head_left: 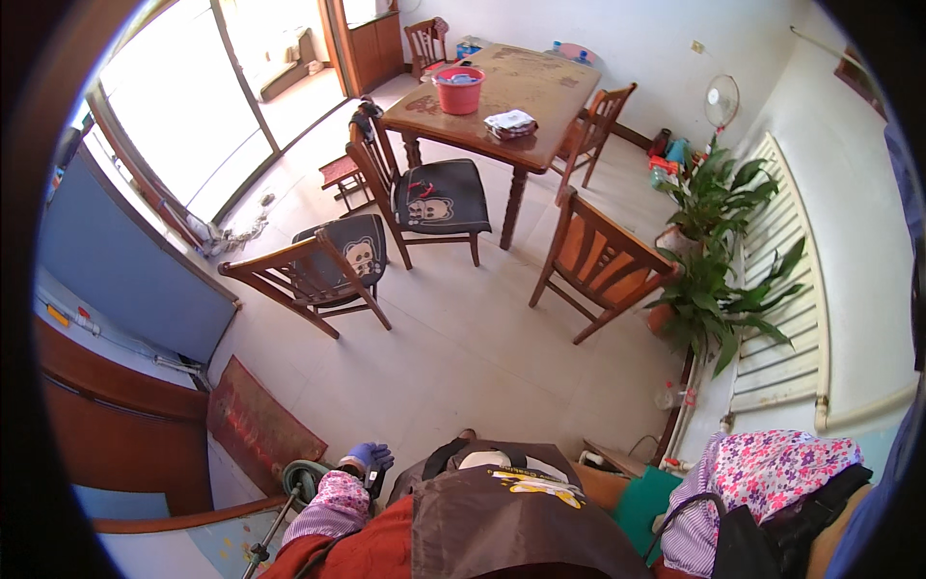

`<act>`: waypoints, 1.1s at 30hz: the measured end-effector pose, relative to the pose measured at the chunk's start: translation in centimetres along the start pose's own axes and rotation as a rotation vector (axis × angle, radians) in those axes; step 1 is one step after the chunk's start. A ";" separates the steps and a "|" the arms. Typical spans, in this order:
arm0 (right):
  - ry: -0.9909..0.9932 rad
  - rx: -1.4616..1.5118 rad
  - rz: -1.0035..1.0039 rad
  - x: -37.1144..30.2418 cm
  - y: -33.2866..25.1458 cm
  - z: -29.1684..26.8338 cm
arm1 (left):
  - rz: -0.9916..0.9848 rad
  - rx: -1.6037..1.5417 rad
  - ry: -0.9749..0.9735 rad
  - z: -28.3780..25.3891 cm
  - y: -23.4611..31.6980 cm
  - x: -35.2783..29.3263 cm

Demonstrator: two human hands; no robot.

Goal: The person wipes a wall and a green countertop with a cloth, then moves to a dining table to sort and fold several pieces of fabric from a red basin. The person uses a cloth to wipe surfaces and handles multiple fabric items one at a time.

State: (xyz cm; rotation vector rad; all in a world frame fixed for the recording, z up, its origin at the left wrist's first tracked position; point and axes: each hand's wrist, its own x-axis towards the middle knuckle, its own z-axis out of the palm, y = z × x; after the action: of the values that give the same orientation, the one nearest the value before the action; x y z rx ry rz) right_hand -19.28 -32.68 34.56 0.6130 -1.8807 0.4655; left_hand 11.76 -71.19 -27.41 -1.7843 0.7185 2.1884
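From the head camera I'm looking down into a dining room, and low in the frame, left of centre, I pick up the left hand [369, 454] in a blue glove with a floral sleeve cover over the forearm. Its grip is closed around a dark handle [374, 480] that drops away below the fingers; what the handle belongs to I can't tell. Just left of that hand sits a green coil, likely a hose [301, 474], and a thin metal rod [267, 536] slants down to the lower-left edge. Over on the lower right I see a floral sleeve and a dark strap, but the right hand itself is out of sight, so I can't tell its grip. A brown apron [502, 526] fills the bottom centre. Further up, the pale tiled floor [463, 338] is ringed by wooden chairs, two with dark cartoon cushions [442, 198]. The wooden table [540, 87] stands in the upper centre, carrying a red basin [459, 90] and a folded cloth [509, 123]. Potted plants [719, 251] lean at the right by a white radiator [791, 289], with a small fan [721, 99] above them.
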 end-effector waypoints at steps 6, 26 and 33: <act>0.022 0.080 -0.015 2.0 -2.6 6.0 | -0.008 -0.036 0.039 -0.6 2.9 1.6; 0.068 0.160 0.116 11.4 6.8 27.9 | 0.094 0.186 -0.132 9.2 22.3 8.3; -0.026 0.209 0.202 14.6 11.3 39.0 | 0.197 0.079 -0.057 22.9 34.2 5.0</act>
State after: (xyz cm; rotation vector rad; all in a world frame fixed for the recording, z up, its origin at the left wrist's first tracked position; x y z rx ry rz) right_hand -59.17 -49.12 33.28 0.5700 -1.9423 0.7961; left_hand -24.88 -89.48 -21.30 -1.6689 0.9916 2.2871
